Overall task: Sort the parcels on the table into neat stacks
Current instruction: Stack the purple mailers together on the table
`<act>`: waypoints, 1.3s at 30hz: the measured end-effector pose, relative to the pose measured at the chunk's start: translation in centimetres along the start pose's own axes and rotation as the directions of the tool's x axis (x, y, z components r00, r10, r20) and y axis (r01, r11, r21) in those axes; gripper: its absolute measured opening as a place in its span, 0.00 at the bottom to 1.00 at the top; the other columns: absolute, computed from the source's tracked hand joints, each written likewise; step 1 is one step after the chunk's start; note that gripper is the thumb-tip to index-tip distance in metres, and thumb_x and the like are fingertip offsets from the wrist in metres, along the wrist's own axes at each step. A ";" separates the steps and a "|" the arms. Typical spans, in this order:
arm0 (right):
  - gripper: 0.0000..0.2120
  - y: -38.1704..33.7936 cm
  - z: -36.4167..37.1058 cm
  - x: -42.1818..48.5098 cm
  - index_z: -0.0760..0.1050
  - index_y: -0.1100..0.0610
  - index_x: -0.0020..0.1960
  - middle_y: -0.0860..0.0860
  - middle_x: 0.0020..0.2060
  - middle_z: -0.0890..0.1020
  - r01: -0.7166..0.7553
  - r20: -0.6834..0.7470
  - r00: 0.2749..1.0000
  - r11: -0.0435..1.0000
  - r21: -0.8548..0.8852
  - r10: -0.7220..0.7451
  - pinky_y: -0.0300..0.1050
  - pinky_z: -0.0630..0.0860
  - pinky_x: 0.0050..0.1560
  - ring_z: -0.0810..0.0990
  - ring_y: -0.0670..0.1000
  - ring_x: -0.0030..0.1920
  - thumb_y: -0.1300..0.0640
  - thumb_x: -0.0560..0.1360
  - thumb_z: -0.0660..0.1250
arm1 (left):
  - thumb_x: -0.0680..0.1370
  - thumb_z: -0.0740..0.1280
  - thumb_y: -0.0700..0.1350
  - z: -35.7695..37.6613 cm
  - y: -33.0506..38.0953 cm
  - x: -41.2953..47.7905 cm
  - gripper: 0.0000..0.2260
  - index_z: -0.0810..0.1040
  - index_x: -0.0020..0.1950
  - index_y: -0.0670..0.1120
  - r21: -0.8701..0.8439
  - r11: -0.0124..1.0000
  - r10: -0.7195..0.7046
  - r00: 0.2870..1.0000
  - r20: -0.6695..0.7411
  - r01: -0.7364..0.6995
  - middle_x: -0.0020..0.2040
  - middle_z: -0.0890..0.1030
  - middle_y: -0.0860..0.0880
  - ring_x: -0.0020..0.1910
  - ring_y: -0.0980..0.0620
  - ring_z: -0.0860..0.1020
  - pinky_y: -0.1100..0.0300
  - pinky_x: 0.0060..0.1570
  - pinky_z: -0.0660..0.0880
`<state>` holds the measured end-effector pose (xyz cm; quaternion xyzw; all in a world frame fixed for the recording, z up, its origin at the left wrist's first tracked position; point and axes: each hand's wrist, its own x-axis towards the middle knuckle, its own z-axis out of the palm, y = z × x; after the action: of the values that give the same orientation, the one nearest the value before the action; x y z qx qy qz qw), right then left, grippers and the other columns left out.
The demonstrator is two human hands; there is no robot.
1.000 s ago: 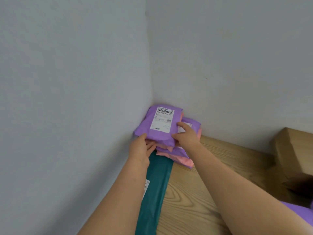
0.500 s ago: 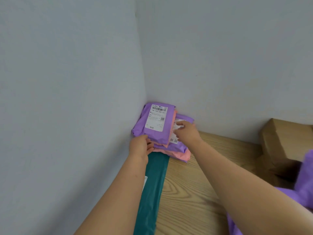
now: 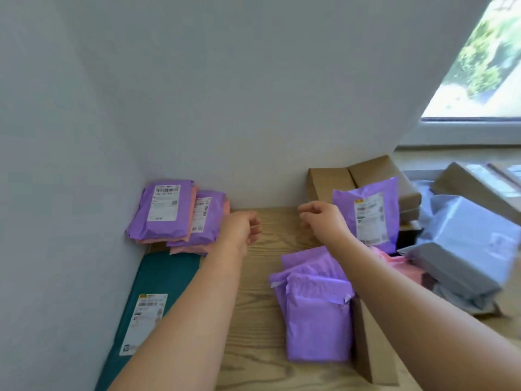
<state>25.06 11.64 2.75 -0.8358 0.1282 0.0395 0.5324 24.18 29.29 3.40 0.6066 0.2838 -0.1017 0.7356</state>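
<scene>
The left hand's fingers (image 3: 255,224) are loosely curled toward the palm and hold nothing. The right hand's fingers (image 3: 306,215) are bent in the same relaxed way, with thumb and fingertips near each other and nothing between them. The left hand (image 3: 239,228) and the right hand (image 3: 322,218) hover side by side over the far part of the table (image 3: 253,320), a strip of bare wood between them. Both bare forearms reach in from six o'clock.

At nine o'clock from the left hand, in the corner where the two walls meet, sits a corner stack (image 3: 166,213) of purple and pink parcels, label up. A second pile (image 3: 210,221) of the same colours overlaps its three o'clock side, just beside the left wrist. At seven o'clock from that hand a long teal parcel (image 3: 160,277) lies flat along the left wall with its white label up. Its far end reaches the foot of the corner stack.

At three o'clock from the right hand a labelled purple parcel (image 3: 366,215) stands tilted against cardboard boxes (image 3: 332,179) at the back wall. At six o'clock, partly under the right forearm, loose purple mailers (image 3: 315,314) lie overlapped on the wood. A pink parcel (image 3: 400,263) lies at their two o'clock, and a brown box (image 3: 372,348) sits along their right edge. Grey parcels (image 3: 462,249), blurred, are heaped at four o'clock from the right hand. A window (image 3: 485,66) fills the one o'clock corner of the view.
</scene>
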 end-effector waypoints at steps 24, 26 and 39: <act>0.08 7.9 -19.4 4.6 0.74 0.59 0.55 0.55 0.49 0.81 -0.144 0.029 0.987 0.949 -0.281 0.159 0.44 0.71 0.43 0.80 0.57 0.50 0.63 0.76 0.62 | 0.77 0.68 0.33 19.9 -8.4 -0.4 0.09 0.78 0.57 0.40 0.298 0.948 0.089 0.992 0.089 -0.112 0.55 0.83 0.42 0.55 0.43 0.81 0.48 0.60 0.77; 0.11 7.7 -19.2 4.7 0.75 0.58 0.57 0.54 0.49 0.81 -0.108 0.051 0.991 0.953 -0.282 0.127 0.44 0.73 0.46 0.80 0.56 0.51 0.63 0.76 0.63 | 0.77 0.69 0.35 20.2 -8.2 -0.7 0.05 0.79 0.52 0.41 0.265 0.956 0.103 0.991 0.089 -0.123 0.50 0.83 0.42 0.51 0.44 0.81 0.47 0.58 0.77; 0.07 3.0 -20.6 1.6 0.77 0.56 0.41 0.56 0.39 0.81 0.069 -0.046 0.997 0.947 0.313 -0.057 0.52 0.74 0.43 0.77 0.54 0.40 0.60 0.78 0.67 | 0.80 0.67 0.40 16.5 0.0 -5.9 0.09 0.72 0.40 0.46 -0.100 0.946 0.319 0.940 0.117 -0.309 0.37 0.80 0.46 0.34 0.50 0.77 0.58 0.36 0.73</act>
<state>24.36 -8.40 8.70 -0.7446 0.1157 -0.0138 0.6572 24.15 12.47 8.27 0.6060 0.1381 -0.0114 0.7833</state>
